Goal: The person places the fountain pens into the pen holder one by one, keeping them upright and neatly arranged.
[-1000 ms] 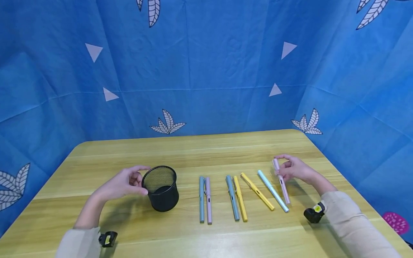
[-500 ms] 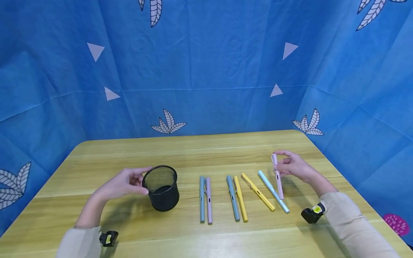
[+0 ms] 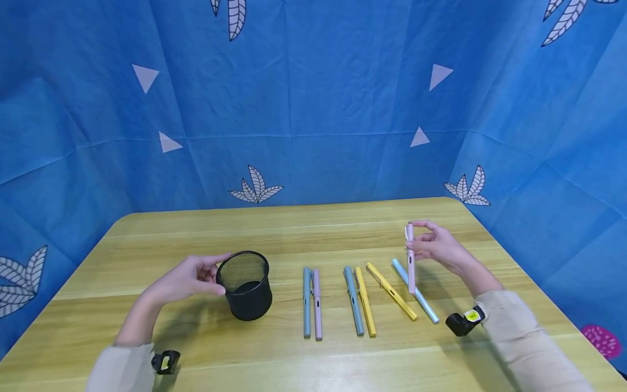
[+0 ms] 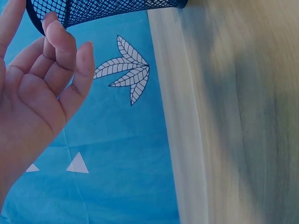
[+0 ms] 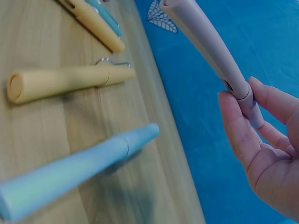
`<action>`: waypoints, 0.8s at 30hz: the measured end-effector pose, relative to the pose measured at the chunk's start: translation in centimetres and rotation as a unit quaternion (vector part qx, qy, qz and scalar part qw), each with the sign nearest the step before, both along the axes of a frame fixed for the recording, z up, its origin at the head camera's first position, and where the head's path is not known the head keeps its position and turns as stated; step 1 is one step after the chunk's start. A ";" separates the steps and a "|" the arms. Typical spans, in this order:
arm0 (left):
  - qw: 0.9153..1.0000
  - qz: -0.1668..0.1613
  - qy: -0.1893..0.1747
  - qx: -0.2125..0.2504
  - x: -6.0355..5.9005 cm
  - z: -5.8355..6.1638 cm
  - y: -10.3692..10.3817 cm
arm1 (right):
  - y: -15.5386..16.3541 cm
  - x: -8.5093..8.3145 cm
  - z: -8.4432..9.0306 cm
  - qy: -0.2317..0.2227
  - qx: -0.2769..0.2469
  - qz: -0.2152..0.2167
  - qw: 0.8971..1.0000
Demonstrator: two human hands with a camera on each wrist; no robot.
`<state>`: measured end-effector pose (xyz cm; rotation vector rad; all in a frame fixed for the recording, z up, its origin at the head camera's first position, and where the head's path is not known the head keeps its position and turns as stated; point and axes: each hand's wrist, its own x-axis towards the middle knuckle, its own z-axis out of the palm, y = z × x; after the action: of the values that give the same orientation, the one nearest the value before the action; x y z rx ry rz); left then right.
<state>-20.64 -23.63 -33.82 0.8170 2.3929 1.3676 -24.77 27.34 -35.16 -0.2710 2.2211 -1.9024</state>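
My right hand pinches a pale pink fountain pen between thumb and fingers, its clip end up. The pen hangs raised above the table and overlaps a light blue pen in the head view. Close in the right wrist view, the pink pen slants up from my fingertips. At the left, my left hand holds the side of a black mesh pen cup, thumb and index finger at its rim. Only part of the cup's mesh shows in the left wrist view.
On the wooden table lie a grey-blue pen beside a lilac pen, another grey-blue pen beside a yellow pen, and a slanted yellow pen. A blue patterned cloth hangs behind the table.
My right hand has lifted the pink pen off the table and moved it left and upward, turning it nearer to upright. My left hand stays at the pen cup.
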 end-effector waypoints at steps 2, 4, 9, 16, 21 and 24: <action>1.000 0.000 0.002 -0.001 0.0 -0.1 0.0 | -0.3 -0.1 0.1 -0.002 -0.005 -0.001 1.000; 1.000 0.000 0.003 -0.002 -0.1 -0.2 -0.1 | -0.6 -0.2 0.2 -0.002 -0.008 -0.002 1.000; 1.000 0.004 0.000 -0.005 -0.1 -0.1 -0.1 | -1.4 -0.2 0.5 -0.002 -0.028 -0.007 1.000; 1.000 0.006 0.002 -0.007 0.0 -0.1 -0.1 | -2.7 -0.2 1.2 0.007 -0.057 -0.010 0.998; 1.000 0.002 0.004 -0.006 -0.1 -0.1 -0.1 | -3.6 -0.2 1.6 0.008 -0.080 -0.010 0.997; 1.000 0.004 0.000 -0.010 -0.1 0.0 -0.1 | -4.3 -0.2 1.8 0.006 -0.093 -0.010 0.996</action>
<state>-20.70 -23.68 -33.82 0.8032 2.4082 1.3452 -25.01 23.08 -33.40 -0.2910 2.0625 -2.1278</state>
